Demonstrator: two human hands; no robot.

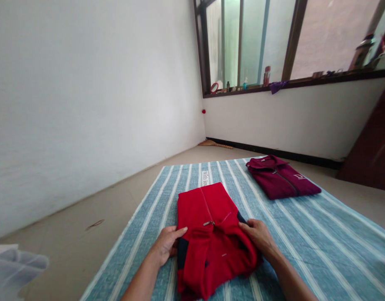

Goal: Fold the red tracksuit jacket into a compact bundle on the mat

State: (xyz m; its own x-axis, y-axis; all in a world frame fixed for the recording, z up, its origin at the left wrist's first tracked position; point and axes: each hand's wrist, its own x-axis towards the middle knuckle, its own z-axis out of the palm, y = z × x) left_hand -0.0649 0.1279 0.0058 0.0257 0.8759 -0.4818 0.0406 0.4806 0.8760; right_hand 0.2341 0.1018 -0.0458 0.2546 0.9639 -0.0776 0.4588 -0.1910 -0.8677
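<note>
A folded red zip jacket (201, 209) with dark navy side panels lies in front of me, its collar end nearest me. My left hand (168, 244) grips its left edge, thumb on top and fingers tucked beneath. On the opposite edge, my right hand (258, 236) pinches the cloth by the dark panel, some fingers hidden by the fabric. Farther off to the right, a neatly folded maroon zip jacket (280, 177) rests apart from both hands.
A blue-and-white striped cloth (142, 225) covers the surface under both jackets. White walls (95, 104) rise at the left and back. Bottles and a small round mirror (214, 87) stand on the window sill. A broom (216, 144) lies in the corner.
</note>
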